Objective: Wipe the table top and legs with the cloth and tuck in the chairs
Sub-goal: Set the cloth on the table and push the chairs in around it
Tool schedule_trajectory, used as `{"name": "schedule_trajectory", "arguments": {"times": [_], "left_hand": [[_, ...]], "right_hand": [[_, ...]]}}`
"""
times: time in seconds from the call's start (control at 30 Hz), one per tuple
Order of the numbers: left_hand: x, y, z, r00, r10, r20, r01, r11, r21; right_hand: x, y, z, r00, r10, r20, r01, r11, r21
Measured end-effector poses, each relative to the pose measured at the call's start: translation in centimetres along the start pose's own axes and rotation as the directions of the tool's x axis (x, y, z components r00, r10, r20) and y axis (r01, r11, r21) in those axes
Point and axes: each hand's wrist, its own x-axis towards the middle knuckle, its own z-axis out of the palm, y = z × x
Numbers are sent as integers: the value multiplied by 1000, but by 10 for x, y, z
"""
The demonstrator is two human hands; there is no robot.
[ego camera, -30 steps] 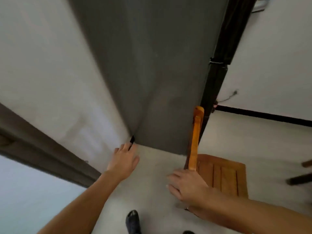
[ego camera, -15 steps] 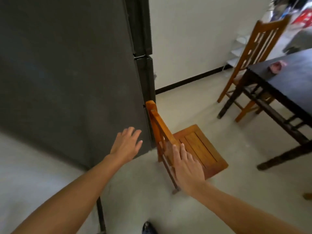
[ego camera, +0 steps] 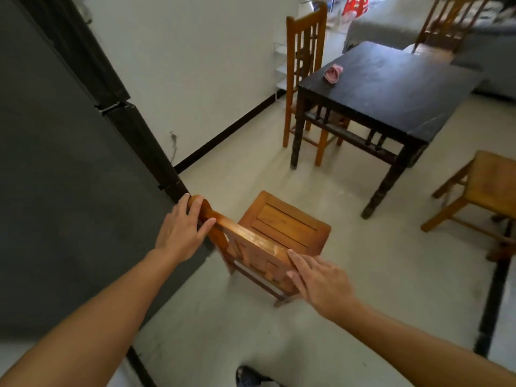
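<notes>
Four wooden chairs share the view w/ one grey cabinet filling the left and one dark surface upper right. The near chair stands on the floor just beside the cabinet, well apart from the surface. Its seat points away from you twd the surface, top rail running upper-left to lower-right. The second chair sits at the surface's left side, seat partly under. The third chair stands apart on the right, the fourth chair at the far edge. The pink cloth lies bunched on the surface nr its left corner. Your left hand grips the rail's left end, fingers curled over it. Your right hand has fingers straight, tips touching the rail's right end.
</notes>
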Motion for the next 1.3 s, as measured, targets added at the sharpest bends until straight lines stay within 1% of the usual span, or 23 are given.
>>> {"name": "schedule_trajectory", "arguments": {"times": [0.07,0.13,0.23,0.3,0.37,0.43,0.53,0.6,0.73,0.83,0.9,0.97,1.03,1.13,1.3], "left_hand": [[-3,14,0,992,123,-36,-123,992,16],[-3,26,2,958,285,-25,-281,954,102],[5,46,9,847,532,-5,-523,834,177],[13,62,12,794,608,-18,-595,783,181],[24,74,15,780,626,-10,-614,769,180],[38,81,18,793,609,-6,-598,780,186],[69,88,20,814,580,-18,-566,800,199],[92,95,21,816,577,-29,-561,803,201],[145,106,31,778,623,-78,-602,775,192],[194,111,39,753,652,-95,-626,753,204],[229,114,42,757,646,-98,-619,757,211],[261,116,46,750,654,-97,-625,749,222],[290,115,48,738,669,-94,-638,736,225],[332,117,51,723,685,-89,-661,724,197],[388,122,65,729,680,-78,-657,727,198]], "right_hand": [[-20,19,6,996,-14,-91,13,1000,-10],[-45,37,5,990,-10,-139,6,1000,-24],[-78,64,7,977,-2,-211,-7,999,-43],[-88,83,8,970,29,-240,-40,998,-38],[-85,98,9,958,77,-277,-95,994,-52],[-72,109,5,942,106,-319,-139,987,-81],[-47,126,0,933,114,-340,-165,978,-126],[-29,141,-5,935,110,-337,-167,975,-144],[6,173,-14,927,102,-360,-187,960,-210],[38,188,-17,885,168,-433,-288,930,-228],[63,193,-18,845,220,-487,-370,898,-237],[87,196,-19,807,277,-522,-436,875,-209],[110,203,-18,784,316,-534,-483,851,-207],[139,219,-21,772,357,-525,-518,833,-196],[187,253,-26,793,355,-494,-512,829,-227]]}}
